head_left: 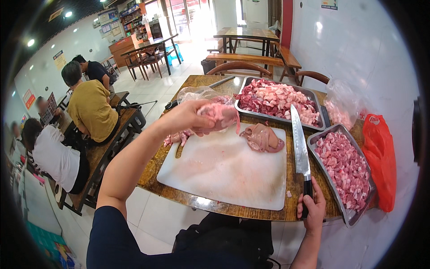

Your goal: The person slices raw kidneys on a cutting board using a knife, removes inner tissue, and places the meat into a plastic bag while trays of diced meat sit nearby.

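My left hand (190,117) is closed on a piece of raw pink meat (218,114), lifted above the far left part of the white cutting board (224,175). In my right hand (312,205) is the black handle of a large kitchen knife (299,145), its blade pointing away from me, beside the board's right edge. A folded piece of pinkish-brown meat (263,138) lies on the board's far right corner. Behind my left hand is a clear plastic bag (197,93), and some meat scraps (178,137) rest by the board's handle slot.
A metal tray (313,96) heaped with cut meat stands at the back of the wooden table. Another tray (349,219) of diced meat sits at the right, next to a red plastic bag (379,161). Several people sit on benches at the left.
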`<action>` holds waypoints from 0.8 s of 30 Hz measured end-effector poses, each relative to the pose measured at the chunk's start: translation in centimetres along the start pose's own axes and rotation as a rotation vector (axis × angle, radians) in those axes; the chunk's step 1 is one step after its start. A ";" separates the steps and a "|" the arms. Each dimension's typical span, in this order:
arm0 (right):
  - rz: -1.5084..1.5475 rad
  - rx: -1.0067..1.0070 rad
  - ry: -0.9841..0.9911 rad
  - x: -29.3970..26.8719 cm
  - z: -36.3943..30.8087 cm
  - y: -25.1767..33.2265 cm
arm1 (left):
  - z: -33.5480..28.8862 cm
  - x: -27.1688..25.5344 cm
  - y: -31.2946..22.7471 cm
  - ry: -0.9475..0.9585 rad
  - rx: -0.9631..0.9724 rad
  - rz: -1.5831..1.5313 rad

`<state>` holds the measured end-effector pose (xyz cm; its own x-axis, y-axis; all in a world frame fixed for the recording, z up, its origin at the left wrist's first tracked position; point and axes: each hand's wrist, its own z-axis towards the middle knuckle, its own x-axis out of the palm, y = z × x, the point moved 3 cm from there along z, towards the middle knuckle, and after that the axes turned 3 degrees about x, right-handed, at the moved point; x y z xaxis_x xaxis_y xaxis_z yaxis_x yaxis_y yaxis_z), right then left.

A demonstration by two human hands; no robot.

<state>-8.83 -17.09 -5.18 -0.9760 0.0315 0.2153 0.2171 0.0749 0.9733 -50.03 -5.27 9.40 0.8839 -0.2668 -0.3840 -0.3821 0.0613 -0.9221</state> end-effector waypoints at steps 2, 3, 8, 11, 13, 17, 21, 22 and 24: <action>0.011 0.003 -0.012 -0.2 -0.1 0.0 | -0.9 2.1 -1.3 -0.014 0.010 0.493; 0.017 0.007 -0.011 -0.2 -0.1 0.0 | -1.5 2.9 -1.8 -0.014 -0.034 0.684; -0.025 -0.023 0.056 -0.1 -0.2 -0.2 | -2.9 3.9 -0.4 0.128 -0.059 0.270; -0.080 -0.035 0.026 -0.1 -0.4 -0.3 | -2.2 4.7 -1.1 0.339 -0.160 0.117; -0.072 -0.046 0.046 0.1 -0.4 -0.4 | -1.8 5.2 -0.6 0.491 -0.224 0.028; -0.046 -0.042 0.081 0.8 -1.5 -0.6 | 0.3 6.5 5.1 0.518 -0.239 0.515; -0.052 0.168 0.164 2.7 -5.9 -0.1 | -0.9 6.4 5.9 0.146 -0.095 0.628; -0.016 0.273 0.173 3.1 -6.9 -0.1 | -1.9 7.0 5.4 0.053 -0.004 0.736; 0.017 0.403 0.229 4.2 -8.3 -0.2 | -4.4 8.4 5.1 -0.134 0.325 0.855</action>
<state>-13.06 -25.30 -3.83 -0.9406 -0.1816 0.2870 0.1770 0.4592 0.8705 -45.73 -11.39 1.68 0.3673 0.1055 -0.9241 -0.8426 0.4585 -0.2826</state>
